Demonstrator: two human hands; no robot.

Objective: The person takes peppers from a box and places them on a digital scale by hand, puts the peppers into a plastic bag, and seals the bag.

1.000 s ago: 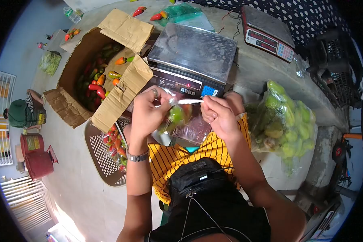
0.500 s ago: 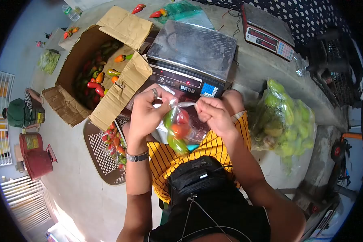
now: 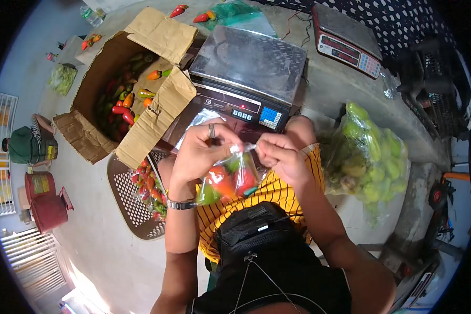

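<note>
A clear plastic bag of red, orange and green peppers (image 3: 220,181) hangs between my hands, above my lap. My left hand (image 3: 201,154), with rings and a wrist watch, pinches the bag's gathered neck. Close beside it, my right hand (image 3: 282,158) has its fingers closed on the bag's twisted end. A digital scale (image 3: 248,65) with a bare metal plate lies just beyond my hands. To its left, an open cardboard box (image 3: 154,128) holds many loose peppers.
A perforated basket (image 3: 125,204) with bagged peppers stands at left. At right lies a large bag of green produce (image 3: 377,162). Another scale (image 3: 348,52), a green plastic bag (image 3: 240,15) and loose peppers are at the back. A person (image 3: 23,144) is at far left, near red containers (image 3: 47,201).
The pepper bag has swung down into clear view and now hangs wider below my hands. My hands have come closer together, and the stretched bag end between them is shorter.
</note>
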